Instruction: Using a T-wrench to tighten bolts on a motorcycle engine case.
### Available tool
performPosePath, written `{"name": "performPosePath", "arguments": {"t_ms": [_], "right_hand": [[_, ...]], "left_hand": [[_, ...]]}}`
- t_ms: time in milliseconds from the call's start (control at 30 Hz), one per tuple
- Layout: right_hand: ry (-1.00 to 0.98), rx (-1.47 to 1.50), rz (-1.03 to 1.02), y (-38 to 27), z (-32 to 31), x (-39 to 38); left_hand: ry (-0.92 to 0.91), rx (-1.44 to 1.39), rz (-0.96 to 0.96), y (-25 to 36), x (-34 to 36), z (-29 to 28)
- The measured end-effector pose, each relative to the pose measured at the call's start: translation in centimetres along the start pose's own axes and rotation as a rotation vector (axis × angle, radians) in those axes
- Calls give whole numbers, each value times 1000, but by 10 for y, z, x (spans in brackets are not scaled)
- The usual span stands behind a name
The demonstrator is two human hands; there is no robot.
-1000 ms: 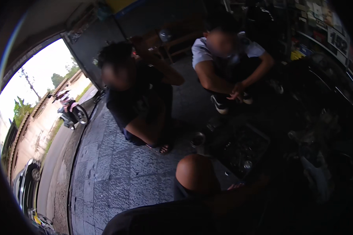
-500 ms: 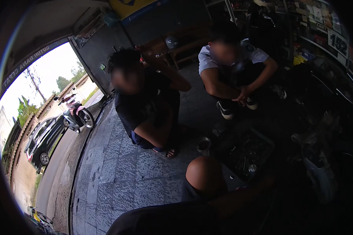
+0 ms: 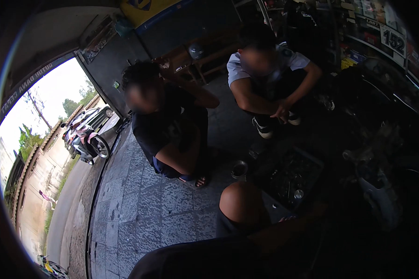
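My left forearm (image 3: 277,235) reaches from a dark sleeve toward the right, past my bent knee (image 3: 239,204). My left hand (image 3: 314,211) is lost in deep shadow near the lower right edge of a dark tray (image 3: 317,161), so its fingers cannot be made out. A small pale and reddish thing (image 3: 287,218) shows beside that arm. Tools and small metal parts lie in the tray, among them a shiny round metal piece (image 3: 298,194). An open round container (image 3: 239,170) stands left of the tray. My right hand is not in view.
Two people squat opposite: one in dark clothes (image 3: 167,130) at left, one in a white shirt (image 3: 260,83) farther back. A dim, bulky machine part (image 3: 379,200) stands at right. Behind are a bench (image 3: 216,60) and stocked shelves (image 3: 372,42). A scooter (image 3: 91,139) is outside.
The view has shifted slightly. Outside, the dark car has moved up the road and is now partly behind the scooter. My left arm stays in nearly the same place.
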State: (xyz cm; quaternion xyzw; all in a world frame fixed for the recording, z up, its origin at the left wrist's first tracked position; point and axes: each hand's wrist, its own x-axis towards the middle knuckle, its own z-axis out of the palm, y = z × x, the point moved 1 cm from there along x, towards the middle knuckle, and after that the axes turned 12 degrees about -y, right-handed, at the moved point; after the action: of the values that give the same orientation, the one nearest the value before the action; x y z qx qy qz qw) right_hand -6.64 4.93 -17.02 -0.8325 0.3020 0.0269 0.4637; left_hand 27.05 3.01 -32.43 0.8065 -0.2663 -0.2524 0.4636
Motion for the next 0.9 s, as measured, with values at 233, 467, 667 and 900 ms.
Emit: {"name": "performPosePath", "arguments": {"t_ms": [233, 467, 667, 900], "right_hand": [[-38, 60, -45, -24, 10, 2], [79, 81, 79, 10, -19, -11], [27, 144, 47, 0, -9, -7], [91, 193, 112, 17, -28, -21]], "left_hand": [[197, -72, -11, 38, -48, -82], [-18, 94, 204, 93, -46, -18], [-19, -219, -67, 18, -19, -11], [-120, -264, 27, 56, -21, 20]]}}
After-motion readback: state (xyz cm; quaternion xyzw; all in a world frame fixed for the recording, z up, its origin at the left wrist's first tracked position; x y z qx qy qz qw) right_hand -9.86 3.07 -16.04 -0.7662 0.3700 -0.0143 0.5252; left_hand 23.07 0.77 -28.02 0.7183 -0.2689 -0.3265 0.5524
